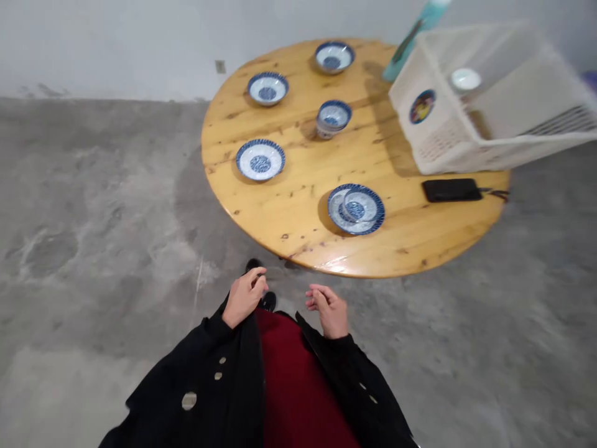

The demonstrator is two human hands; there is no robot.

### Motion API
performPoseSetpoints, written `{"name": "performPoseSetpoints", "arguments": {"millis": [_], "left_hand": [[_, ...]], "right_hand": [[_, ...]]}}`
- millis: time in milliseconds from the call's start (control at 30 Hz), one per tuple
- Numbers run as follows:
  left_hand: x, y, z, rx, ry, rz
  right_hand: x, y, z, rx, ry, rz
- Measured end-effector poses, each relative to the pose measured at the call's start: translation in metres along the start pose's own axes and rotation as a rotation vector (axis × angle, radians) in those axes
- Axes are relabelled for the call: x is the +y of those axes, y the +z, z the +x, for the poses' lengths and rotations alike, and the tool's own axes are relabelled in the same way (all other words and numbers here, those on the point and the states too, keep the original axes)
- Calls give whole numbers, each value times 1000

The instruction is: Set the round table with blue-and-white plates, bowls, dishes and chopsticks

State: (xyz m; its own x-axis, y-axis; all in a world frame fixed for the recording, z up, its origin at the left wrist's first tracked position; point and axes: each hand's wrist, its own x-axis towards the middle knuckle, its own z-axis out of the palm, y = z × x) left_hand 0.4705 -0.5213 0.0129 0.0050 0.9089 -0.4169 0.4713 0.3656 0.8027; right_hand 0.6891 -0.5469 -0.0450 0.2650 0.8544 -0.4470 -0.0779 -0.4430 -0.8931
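Observation:
My left hand (pixel 245 297) hangs in the air short of the table, its fingers loosely bent and nothing in them. Level with it, my right hand (pixel 329 311) is also free, fingers slightly curled and apart. Nearest to the right hand, close to the table's front edge, a blue-rimmed plate (pixel 333 214) has a small bowl (pixel 359 205) resting on it. A similar plate (pixel 260 162) lies farther left. Behind are two shallow blue-and-white dishes, the left dish (pixel 268 88) and the far dish (pixel 334 58). A small stack of bowls (pixel 333 118) stands mid-table.
The round wooden table (pixel 298 214) carries a white plastic basket (pixel 433 146) on its right, with a white round item (pixel 465 79) inside. A black phone (pixel 451 190) with a cable lies before the basket. A turquoise object (pixel 413 43) stands behind. Concrete floor (pixel 116 218) surrounds the table.

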Motion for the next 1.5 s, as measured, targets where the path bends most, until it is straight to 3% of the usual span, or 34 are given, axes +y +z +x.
{"name": "performPoseSetpoints", "arguments": {"millis": [167,267,367,533,633,733,833,933,1100,1333,1500], "left_hand": [[1,-14,16,-26,64,-67],[-4,-38,28,-6,107,-102],[-13,-81,41,71,102,-115],[-40,-172,61,221,49,-142],[-59,-220,76,249,29,-122],[-73,-256,94,225,38,-87],[-77,-279,118,162,70,-60],[-69,-288,147,71,128,-43],[-37,-283,204,-79,221,-27],[18,-279,304,-193,268,4],[55,-283,364,-283,250,121]], "right_hand": [[-15,16,-1,73,-30,30],[-22,42,7,82,-50,34],[-34,86,17,40,-64,10],[-52,179,32,-101,-89,-18],[-54,233,37,-153,-98,-11],[-54,276,39,-138,-102,-2],[-58,300,44,-77,-108,21],[-73,301,58,30,-133,33],[-120,264,115,225,-214,17],[-198,208,271,493,-214,-42],[-232,172,388,713,-156,-269]]}}
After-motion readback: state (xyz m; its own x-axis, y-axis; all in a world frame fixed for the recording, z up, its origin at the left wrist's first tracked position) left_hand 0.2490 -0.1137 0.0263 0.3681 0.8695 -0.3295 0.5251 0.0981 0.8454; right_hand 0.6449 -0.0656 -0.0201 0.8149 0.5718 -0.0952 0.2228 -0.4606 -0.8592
